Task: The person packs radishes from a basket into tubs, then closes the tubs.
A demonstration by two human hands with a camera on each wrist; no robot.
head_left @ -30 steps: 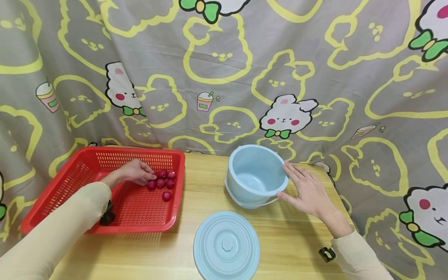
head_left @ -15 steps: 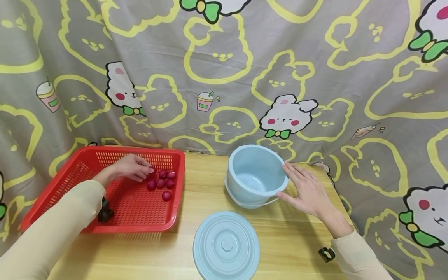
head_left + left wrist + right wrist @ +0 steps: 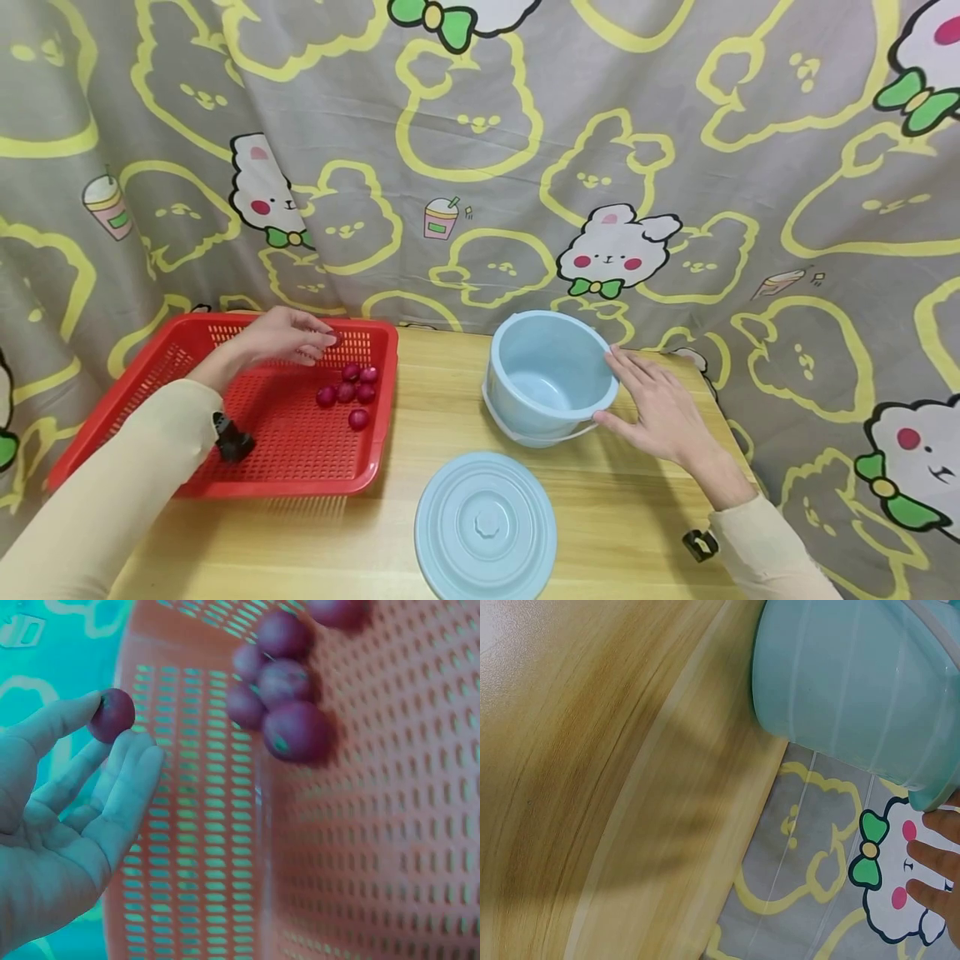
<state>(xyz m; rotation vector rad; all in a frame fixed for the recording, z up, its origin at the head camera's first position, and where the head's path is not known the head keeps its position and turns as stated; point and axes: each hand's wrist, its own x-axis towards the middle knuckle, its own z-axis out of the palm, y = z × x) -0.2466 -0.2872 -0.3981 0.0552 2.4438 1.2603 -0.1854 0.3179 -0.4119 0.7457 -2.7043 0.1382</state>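
Note:
In the head view my left hand (image 3: 281, 337) is above the far part of a red plastic basket (image 3: 300, 487). It pinches a small round red radish (image 3: 112, 716) between thumb and fingertips, close to the basket's far wall. Several more radishes (image 3: 346, 392) lie in the basket's right part. My right hand (image 3: 660, 408) rests on the right side of the rim of a light blue bucket (image 3: 517, 408), fingers extended and thumb spread apart. The bucket stands upright and I see nothing inside it. Fingertips (image 3: 934, 859) touch the rim in the right wrist view.
A round light blue lid (image 3: 487, 525) lies flat on the wooden table (image 3: 630, 533), in front of the bucket. The bucket's thin handle (image 3: 555, 437) hangs down around its near side. A patterned grey curtain (image 3: 480, 208) hangs behind the table.
My left hand has picked a radish from the group and lifted it up and toward the basket's far wall. The right hand and bucket have stayed in place.

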